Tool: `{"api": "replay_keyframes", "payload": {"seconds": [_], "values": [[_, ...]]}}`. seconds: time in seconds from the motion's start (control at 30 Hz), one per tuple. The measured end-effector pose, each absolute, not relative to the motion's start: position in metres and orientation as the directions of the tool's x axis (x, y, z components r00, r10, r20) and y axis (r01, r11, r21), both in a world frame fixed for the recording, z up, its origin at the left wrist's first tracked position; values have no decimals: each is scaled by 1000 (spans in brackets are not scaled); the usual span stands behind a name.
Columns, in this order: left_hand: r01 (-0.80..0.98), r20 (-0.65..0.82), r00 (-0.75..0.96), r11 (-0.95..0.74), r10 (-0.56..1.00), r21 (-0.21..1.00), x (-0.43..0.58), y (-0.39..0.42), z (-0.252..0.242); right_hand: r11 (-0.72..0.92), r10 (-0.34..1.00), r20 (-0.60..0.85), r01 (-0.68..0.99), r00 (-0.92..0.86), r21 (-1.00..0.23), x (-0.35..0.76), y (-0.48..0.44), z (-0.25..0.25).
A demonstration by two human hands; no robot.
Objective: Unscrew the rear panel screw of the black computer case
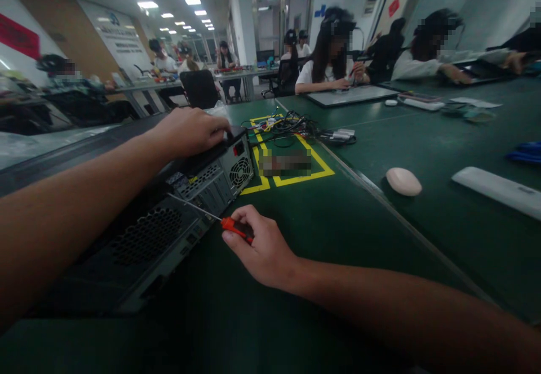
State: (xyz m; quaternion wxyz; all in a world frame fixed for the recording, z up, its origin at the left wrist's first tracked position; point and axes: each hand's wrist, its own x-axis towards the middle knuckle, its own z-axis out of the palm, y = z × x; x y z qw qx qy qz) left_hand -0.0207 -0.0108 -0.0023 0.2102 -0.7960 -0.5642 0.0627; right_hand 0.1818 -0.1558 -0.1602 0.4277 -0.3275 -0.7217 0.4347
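Observation:
A black computer case (143, 239) lies on the green table at the left, its metal rear side with fan grille and slots facing right. My left hand (194, 130) rests on the top near the far rear corner, its fingers curled over the edge; whatever is under the fingertips is hidden. In my right hand (264, 247) is a red and black screwdriver (236, 228), held by the handle with fingers wrapped round it. The long thin shaft points left, and its tip reaches the rear side of the case.
Behind the case, a bundle of cables (296, 126) lies by yellow tape marks (304, 179). To the right are a pale mouse (403, 181), a white bar (499, 189) and something blue (526, 152). Several people sit at tables beyond, one over a flat panel (357, 96).

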Motion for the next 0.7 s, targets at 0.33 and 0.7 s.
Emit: {"api": "replay_keyframes", "payload": {"seconds": [0.33, 0.7], "values": [[858, 126, 343, -256, 931, -445, -18, -13, 0, 425, 840, 345, 114, -418, -898, 182, -155, -160], [870, 131, 344, -264, 930, -417, -20, -10, -2, 425, 838, 342, 116, -426, -898, 182, -156, -160]]}}
